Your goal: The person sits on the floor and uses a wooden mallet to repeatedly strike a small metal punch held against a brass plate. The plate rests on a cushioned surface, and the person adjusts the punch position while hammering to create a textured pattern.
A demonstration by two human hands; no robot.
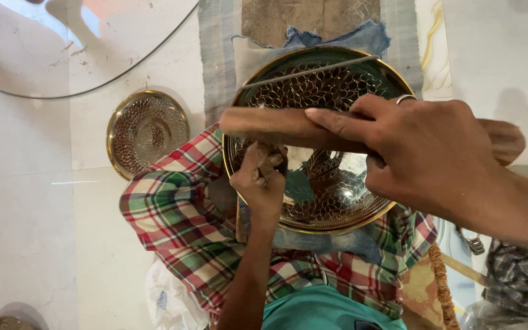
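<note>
Right hand [423,153] grips wooden stick [276,125]; hides engraved tray's [331,82] right side.

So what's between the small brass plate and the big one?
In the head view, a bare strip of pale floor, then the checked cloth lie between the small plate and the big plate. The left hand touches the big plate's near side.

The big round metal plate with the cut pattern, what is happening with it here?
A person sits on the floor with the large round brass plate with a chased leaf pattern on the lap, over a checked red-and-green cloth. The left hand presses a small tool against the plate's face. The right hand holds a long flat wooden stick above it. A smaller round brass plate lies on the floor beside.
</note>
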